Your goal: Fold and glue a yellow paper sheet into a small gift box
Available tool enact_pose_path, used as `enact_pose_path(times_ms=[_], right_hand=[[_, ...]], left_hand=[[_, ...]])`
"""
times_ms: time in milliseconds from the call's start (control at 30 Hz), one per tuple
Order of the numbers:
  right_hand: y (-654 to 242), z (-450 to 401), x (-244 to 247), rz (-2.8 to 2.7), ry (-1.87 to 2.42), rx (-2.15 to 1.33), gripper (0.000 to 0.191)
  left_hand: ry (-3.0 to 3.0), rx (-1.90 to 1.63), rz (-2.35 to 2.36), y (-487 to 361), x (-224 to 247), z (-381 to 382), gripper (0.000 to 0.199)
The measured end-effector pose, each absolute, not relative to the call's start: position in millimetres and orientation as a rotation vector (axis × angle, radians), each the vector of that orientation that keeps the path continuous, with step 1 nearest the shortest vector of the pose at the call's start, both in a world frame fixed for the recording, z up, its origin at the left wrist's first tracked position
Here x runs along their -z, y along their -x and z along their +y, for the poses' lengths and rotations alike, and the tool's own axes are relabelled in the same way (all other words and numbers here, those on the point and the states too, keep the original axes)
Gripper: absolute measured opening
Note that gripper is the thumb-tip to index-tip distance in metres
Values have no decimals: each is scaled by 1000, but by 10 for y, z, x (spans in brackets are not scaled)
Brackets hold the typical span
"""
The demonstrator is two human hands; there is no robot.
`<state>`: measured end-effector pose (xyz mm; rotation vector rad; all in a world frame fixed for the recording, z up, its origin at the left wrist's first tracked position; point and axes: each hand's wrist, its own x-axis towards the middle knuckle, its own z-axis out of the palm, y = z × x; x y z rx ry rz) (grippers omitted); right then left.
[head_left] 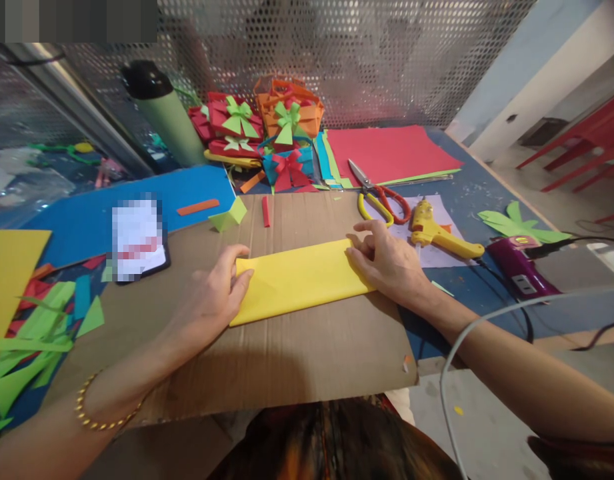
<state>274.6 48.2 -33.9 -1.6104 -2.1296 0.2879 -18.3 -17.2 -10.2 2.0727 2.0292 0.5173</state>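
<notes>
A folded strip of yellow paper lies over the cardboard sheet, slightly tilted up toward the right. Its left end is gripped by my left hand, thumb on top and fingers at the edge. At the other end, my right hand pinches the paper, thumb on its face and the index finger raised a little. Just beyond my right hand are scissors with one yellow and one red handle, and a yellow glue gun on a pale sheet.
Finished paper bags with bows stand at the back beside a green bottle. Stacked coloured paper lies behind the scissors. On the left are a phone and green paper scraps. A purple power socket with cables sits at right.
</notes>
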Motion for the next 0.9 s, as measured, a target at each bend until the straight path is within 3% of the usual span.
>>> enact_pose_path(times_ms=[600, 900], right_hand=[[-2698, 522, 313, -2010, 1748, -368, 39], [-2666, 549, 259, -2047, 1783, -297, 27]], left_hand=[[-2232, -367, 2034, 272, 294, -99, 42], [-2223, -227, 2075, 269, 213, -111, 42]])
